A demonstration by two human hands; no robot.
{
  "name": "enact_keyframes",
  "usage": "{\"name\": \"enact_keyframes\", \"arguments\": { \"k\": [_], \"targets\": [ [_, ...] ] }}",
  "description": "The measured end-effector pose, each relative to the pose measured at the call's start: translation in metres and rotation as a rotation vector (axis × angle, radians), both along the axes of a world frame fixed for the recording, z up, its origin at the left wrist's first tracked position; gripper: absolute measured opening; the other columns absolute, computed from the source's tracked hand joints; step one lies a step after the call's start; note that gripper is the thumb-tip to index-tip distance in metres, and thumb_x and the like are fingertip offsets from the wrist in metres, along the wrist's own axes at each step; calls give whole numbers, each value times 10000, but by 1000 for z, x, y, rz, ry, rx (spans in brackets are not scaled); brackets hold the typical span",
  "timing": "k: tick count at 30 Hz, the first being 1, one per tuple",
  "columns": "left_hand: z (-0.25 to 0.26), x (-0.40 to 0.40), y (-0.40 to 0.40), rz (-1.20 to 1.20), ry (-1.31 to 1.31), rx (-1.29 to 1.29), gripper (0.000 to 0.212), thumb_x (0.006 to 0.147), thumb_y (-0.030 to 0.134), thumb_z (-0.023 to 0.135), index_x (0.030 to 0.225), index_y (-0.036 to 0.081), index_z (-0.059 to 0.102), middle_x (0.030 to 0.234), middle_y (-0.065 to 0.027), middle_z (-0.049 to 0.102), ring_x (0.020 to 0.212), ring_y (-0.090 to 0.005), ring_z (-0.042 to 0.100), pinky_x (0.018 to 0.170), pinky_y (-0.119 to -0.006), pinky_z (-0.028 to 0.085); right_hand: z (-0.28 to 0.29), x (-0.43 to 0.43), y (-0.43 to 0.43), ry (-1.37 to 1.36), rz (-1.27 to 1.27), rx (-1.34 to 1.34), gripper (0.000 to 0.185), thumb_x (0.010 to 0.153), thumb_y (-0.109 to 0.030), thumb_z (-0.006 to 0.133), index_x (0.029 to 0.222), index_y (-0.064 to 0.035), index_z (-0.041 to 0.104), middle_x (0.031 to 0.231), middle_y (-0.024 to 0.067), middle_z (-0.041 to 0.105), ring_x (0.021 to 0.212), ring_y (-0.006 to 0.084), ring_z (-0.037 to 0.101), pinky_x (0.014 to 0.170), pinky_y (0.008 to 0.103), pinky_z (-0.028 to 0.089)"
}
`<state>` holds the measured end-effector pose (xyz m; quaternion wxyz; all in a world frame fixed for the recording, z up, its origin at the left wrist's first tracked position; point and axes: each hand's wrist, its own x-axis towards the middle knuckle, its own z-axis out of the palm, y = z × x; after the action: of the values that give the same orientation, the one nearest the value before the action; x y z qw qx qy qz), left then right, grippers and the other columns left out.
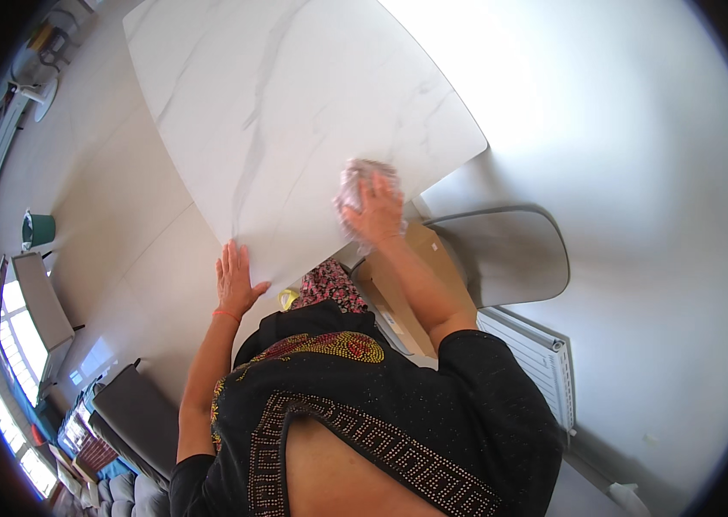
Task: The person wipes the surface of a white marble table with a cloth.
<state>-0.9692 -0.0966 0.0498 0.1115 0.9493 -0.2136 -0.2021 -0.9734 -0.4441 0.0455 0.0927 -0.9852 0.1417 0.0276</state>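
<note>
A white table top with grey marbling point(312, 84) stretches out before me. My right hand point(378, 210) presses a crumpled pinkish-white cloth point(364, 174) on the table near its right front edge; hand and cloth are slightly blurred. At the near left corner rests my left hand point(236, 278), its fingers spread and nothing held, with a thin red band round the wrist.
A grey chair back point(512, 255) stands right of the table beside an open cardboard box point(425, 271). Behind them are a white radiator point(532, 362) and a white wall. A green bin point(39, 230) and a low cabinet point(44, 300) stand on the floor at left.
</note>
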Motion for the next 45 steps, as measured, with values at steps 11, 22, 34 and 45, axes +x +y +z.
{"name": "enact_keyframes", "arguments": {
  "k": [11, 22, 34, 45],
  "targets": [
    [-2, 1, 3, 29, 96, 143, 1060, 674, 467, 759, 1480, 71, 195, 1564, -163, 54, 1449, -325, 46, 1128, -587, 41, -31, 62, -181, -27, -494, -119, 744, 798, -588, 543, 1393, -158, 425, 1496, 123, 311, 1369, 311, 293, 1067, 587, 243],
    [-1, 7, 7, -2, 142, 69, 995, 699, 411, 743, 1469, 68, 215, 1552, -179, 94, 1435, -340, 102, 1119, -593, 90, -41, 110, -203, 45, -919, -107, 714, 848, -599, 465, 1422, -182, 387, 1505, 131, 285, 1388, 294, 253, 1037, 637, 233],
    [-23, 33, 125, 107, -142, -170, 759, 777, 182, 663, 1420, 14, 297, 1477, -240, 273, 1320, -397, 325, 1074, -465, 297, -39, 158, 28, -28, -637, -86, 729, 870, -590, 452, 1425, -123, 376, 1499, 190, 266, 1396, 348, 210, 1027, 669, 211],
    [-58, -28, 242, 238, 66, 5, 676, 774, 220, 662, 1351, -9, 392, 1442, -231, 326, 1301, -378, 353, 1054, -465, 314, -16, 115, 254, 8, 138, 46, 715, 820, -536, 550, 1389, -120, 428, 1493, 180, 292, 1386, 333, 244, 1053, 652, 174]
  ]
}}
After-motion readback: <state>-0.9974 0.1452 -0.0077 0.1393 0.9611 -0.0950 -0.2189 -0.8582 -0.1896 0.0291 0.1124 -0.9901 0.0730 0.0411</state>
